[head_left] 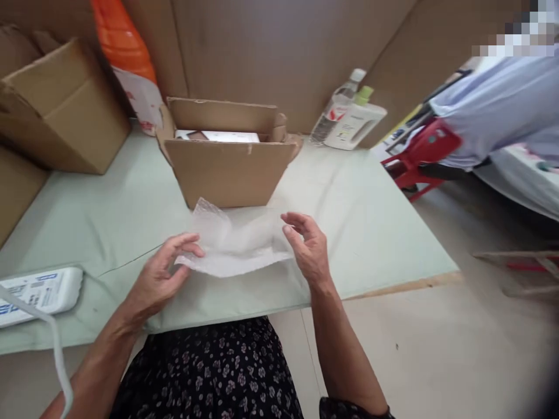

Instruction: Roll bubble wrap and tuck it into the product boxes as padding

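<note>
A translucent sheet of bubble wrap (pixel 238 254) lies before me at the front of the table, its far left corner standing up. My left hand (pixel 163 267) has the sheet's near left corner loosely between thumb and fingers. At the sheet's right edge is my right hand (pixel 311 249), thumb and curled fingers slightly apart; whether it touches the sheet is hard to see. Just behind the wrap stands an open cardboard box (pixel 229 174) with its flaps up. Inside the box, the top of a white item (pixel 233 137) shows.
More cardboard boxes (pixel 82 110) stand at left, beside a large orange bottle (pixel 126 52). A clear bottle (pixel 329 119) and a white jug (pixel 353 128) are at the back right. A white power strip (pixel 61 288) with a cable lies front left. Another person (pixel 489 110) sits at right on a red chair (pixel 430 148).
</note>
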The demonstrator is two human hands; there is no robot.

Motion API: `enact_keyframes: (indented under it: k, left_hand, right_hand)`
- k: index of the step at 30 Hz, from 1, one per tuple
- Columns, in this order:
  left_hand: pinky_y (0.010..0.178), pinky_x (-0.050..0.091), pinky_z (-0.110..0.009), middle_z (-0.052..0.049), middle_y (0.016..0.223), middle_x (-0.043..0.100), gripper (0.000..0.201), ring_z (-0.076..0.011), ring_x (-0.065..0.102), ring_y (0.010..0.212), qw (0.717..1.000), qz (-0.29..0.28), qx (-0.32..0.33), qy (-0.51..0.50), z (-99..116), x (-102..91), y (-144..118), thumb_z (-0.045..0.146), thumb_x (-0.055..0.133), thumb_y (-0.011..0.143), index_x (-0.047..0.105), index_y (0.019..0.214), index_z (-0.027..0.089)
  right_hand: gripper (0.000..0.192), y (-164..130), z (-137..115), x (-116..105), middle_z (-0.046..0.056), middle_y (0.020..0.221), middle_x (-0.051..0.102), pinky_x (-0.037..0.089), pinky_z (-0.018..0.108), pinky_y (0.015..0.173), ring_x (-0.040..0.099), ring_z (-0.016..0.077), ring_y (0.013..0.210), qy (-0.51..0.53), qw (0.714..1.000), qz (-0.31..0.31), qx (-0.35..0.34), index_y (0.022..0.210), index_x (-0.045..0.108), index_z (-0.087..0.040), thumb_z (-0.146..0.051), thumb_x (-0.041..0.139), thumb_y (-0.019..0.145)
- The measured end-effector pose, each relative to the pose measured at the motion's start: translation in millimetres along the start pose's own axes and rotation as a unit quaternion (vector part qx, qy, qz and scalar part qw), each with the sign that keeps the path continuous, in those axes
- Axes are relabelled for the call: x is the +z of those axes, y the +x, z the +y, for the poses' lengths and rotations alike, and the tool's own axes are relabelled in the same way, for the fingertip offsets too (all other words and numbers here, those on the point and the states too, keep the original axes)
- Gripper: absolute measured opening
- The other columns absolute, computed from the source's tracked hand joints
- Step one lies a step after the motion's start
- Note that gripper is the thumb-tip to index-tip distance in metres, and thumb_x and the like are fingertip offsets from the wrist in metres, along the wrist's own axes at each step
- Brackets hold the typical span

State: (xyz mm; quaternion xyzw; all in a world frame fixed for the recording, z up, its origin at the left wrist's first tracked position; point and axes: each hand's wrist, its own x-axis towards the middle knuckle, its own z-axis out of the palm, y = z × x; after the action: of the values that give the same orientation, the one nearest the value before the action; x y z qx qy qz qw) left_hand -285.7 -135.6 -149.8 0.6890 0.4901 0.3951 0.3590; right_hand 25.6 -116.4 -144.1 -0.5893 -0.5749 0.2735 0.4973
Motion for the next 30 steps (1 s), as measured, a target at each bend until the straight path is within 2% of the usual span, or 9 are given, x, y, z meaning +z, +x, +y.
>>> enact_keyframes:
  k: [4, 7, 10, 13, 15, 17, 21, 25, 30]
  left_hand:
    - [0.1, 0.054, -0.046, -0.005, 0.1, 0.076, 0.019, -0.0279, 0.066, 0.118, 0.998, -0.043, 0.042, 0.017, -20.3, -0.8, -8.4, 0.018, 0.061, 0.084, 0.072, 0.095, 0.028]
    - [0.1, 0.054, -0.048, -0.004, 0.094, 0.077, 0.018, -0.0287, 0.067, 0.115, 0.997, -0.055, 0.057, 0.016, -23.7, -1.2, -8.9, 0.017, 0.064, 0.082, 0.073, 0.093, 0.028]
    - [0.099, 0.054, -0.05, -0.004, 0.093, 0.078, 0.016, -0.0295, 0.069, 0.113, 0.998, -0.048, 0.036, 0.012, -21.3, -1.2, -5.1, 0.02, 0.063, 0.082, 0.074, 0.091, 0.028]
    - [0.099, 0.055, -0.049, -0.004, 0.095, 0.078, 0.014, -0.0281, 0.07, 0.11, 1.0, -0.018, -0.014, -0.003, -20.0, 0.2, -3.7, 0.023, 0.062, 0.083, 0.074, 0.087, 0.028]
    - [0.101, 0.055, -0.047, -0.004, 0.101, 0.078, 0.013, -0.0263, 0.07, 0.11, 0.999, 0.007, -0.048, -0.006, -20.4, 1.6, -5.1, 0.026, 0.063, 0.085, 0.075, 0.089, 0.029]
    - [0.1, 0.056, -0.045, -0.003, 0.105, 0.078, 0.014, -0.0253, 0.07, 0.109, 0.997, 0.027, -0.071, 0.003, -20.1, 2.8, -7.5, 0.03, 0.064, 0.085, 0.076, 0.093, 0.029]
    - [0.082, 0.06, -0.038, -0.002, 0.096, 0.078, 0.018, -0.0236, 0.073, 0.091, 0.992, 0.047, -0.109, 0.044, -14.7, 2.2, -12.0, 0.038, 0.066, 0.083, 0.076, 0.092, 0.027]
    - [0.073, 0.056, -0.037, -0.002, 0.084, 0.076, 0.02, -0.0221, 0.069, 0.077, 0.984, 0.067, -0.138, 0.092, -12.4, 0.6, -14.3, 0.043, 0.063, 0.086, 0.074, 0.087, 0.026]
    - [0.08, 0.052, -0.043, -0.003, 0.084, 0.074, 0.023, -0.0241, 0.065, 0.08, 0.973, 0.107, -0.116, 0.17, -18.2, 5.7, -15.5, 0.043, 0.063, 0.084, 0.074, 0.094, 0.026]
  right_hand:
    - [0.046, -29.3, 16.0, -13.4, 0.01, 0.134, 0.067, 0.05, 0.048, 0.106, 0.061, 0.0287, 0.125, -0.004, 0.994, -0.109, 0.007, 0.129, 0.064, -0.026, -0.057, 0.055, 0.096]
    - [0.071, -51.4, 13.2, -25.0, 0.011, 0.146, 0.058, 0.044, 0.053, 0.114, 0.052, 0.0338, 0.137, -0.025, 0.978, -0.206, -0.012, 0.143, 0.055, -0.028, -0.072, 0.058, 0.087]
    - [0.089, -60.7, 8.1, -30.7, 0.011, 0.152, 0.052, 0.039, 0.055, 0.12, 0.044, 0.0352, 0.145, -0.072, 0.957, -0.281, -0.031, 0.153, 0.045, -0.029, -0.076, 0.064, 0.08]
    - [0.09, -61.7, 6.8, -30.9, 0.011, 0.155, 0.049, 0.039, 0.054, 0.12, 0.041, 0.0341, 0.147, -0.099, 0.943, -0.313, -0.053, 0.156, 0.04, -0.03, -0.069, 0.07, 0.081]
    - [0.081, -60.9, 7.3, -26.9, 0.009, 0.154, 0.051, 0.041, 0.054, 0.119, 0.043, 0.0327, 0.147, -0.116, 0.945, -0.301, -0.054, 0.155, 0.042, -0.032, -0.058, 0.072, 0.085]
    - [0.058, -59.9, 8.2, -19.0, 0.008, 0.143, 0.062, 0.047, 0.052, 0.114, 0.052, 0.0302, 0.139, -0.121, 0.959, -0.254, -0.046, 0.145, 0.055, -0.032, -0.044, 0.069, 0.091]
    - [0.017, -59.5, 10.1, 0.5, 0.003, 0.099, 0.077, 0.061, 0.036, 0.084, 0.073, 0.0221, 0.095, -0.089, 0.987, -0.134, -0.009, 0.107, 0.072, -0.028, -0.032, 0.061, 0.095]
    - [0.016, -63.3, 12.7, 13.1, 0.002, 0.088, 0.075, 0.059, 0.034, 0.076, 0.07, 0.0202, 0.08, -0.104, 0.991, -0.078, 0.032, 0.104, 0.07, -0.025, -0.034, 0.065, 0.092]
    - [0.025, -67.0, 15.3, 22.9, 0.005, 0.095, 0.074, 0.058, 0.04, 0.083, 0.067, 0.0228, 0.088, -0.167, 0.985, -0.017, -0.022, 0.115, 0.068, -0.025, -0.034, 0.066, 0.091]
